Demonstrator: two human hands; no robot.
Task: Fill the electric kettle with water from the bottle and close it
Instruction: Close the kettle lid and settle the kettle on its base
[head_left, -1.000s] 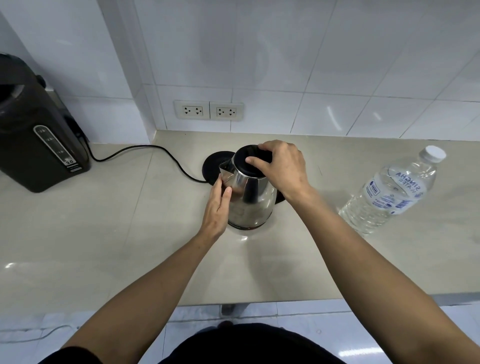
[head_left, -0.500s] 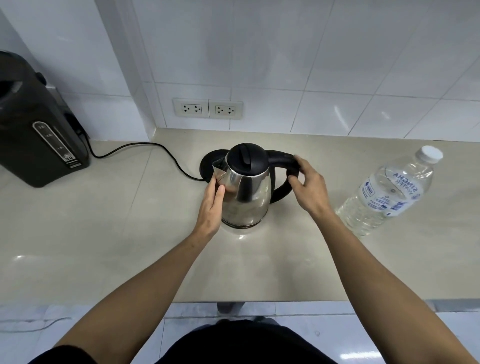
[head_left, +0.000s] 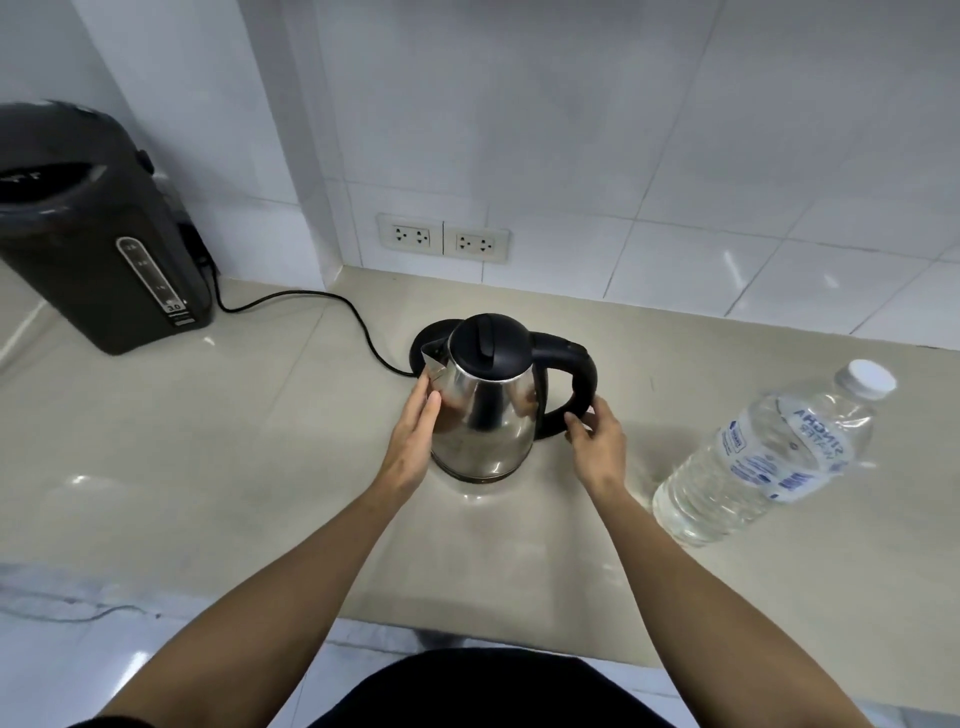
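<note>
The steel electric kettle (head_left: 485, 421) stands upright on the beige counter (head_left: 208, 441), its black lid (head_left: 488, 345) down. My left hand (head_left: 413, 441) lies flat against the kettle's left side under the spout, fingers straight. At the lower end of the black handle (head_left: 582, 374), my right hand (head_left: 597, 441) touches it with the fingertips, fingers loosely spread and not wrapped around it. The clear water bottle (head_left: 769, 457) stands at the right with its white cap (head_left: 866, 378) on, partly filled with water.
The kettle's round black base (head_left: 430, 338) sits just behind the kettle, its cord (head_left: 311, 297) running left. A dark thermo pot (head_left: 98, 228) stands at the far left. Two wall sockets (head_left: 443, 240) sit in the tiled wall. The counter's front edge (head_left: 260, 608) is near my body.
My right hand left the lid, went to the handle and slid down to its lower end. My left hand stayed on the kettle's side. The view has moved closer.
</note>
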